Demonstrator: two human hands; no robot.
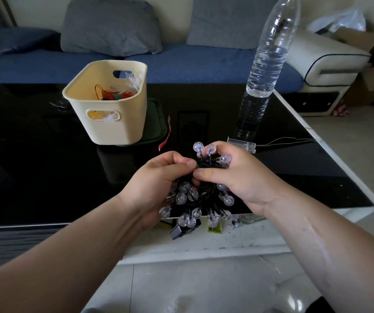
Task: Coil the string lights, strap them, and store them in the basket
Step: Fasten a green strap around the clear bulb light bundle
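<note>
From the head view, both of my grips are closed on the same thing. My left grip [159, 177] has its fingers curled under the coiled string lights [195, 199] and its thumb pressed on top. My right grip [244, 177] pinches the dark wires at the waist of the bundle, right against that thumb. The bundle hangs between the two grips, over the near edge of the table [46, 166], with clear bulbs fanning above and below the pinch and a small black box [181, 231] dangling underneath. I take this to be the strapping step. There seems to be a dark green band [197, 164] at the pinch, but I cannot tell whether it is fastened. To do it well, I should squeeze the waist tight with the left grip so the loops cannot spring apart. The right grip should draw the band snug between bulbs, not over one, and tuck the dangling box in. The basket [113, 123] stands beyond my left grip, already holding other things. A loose red strap [164, 141] lies between it and my grips.
</note>
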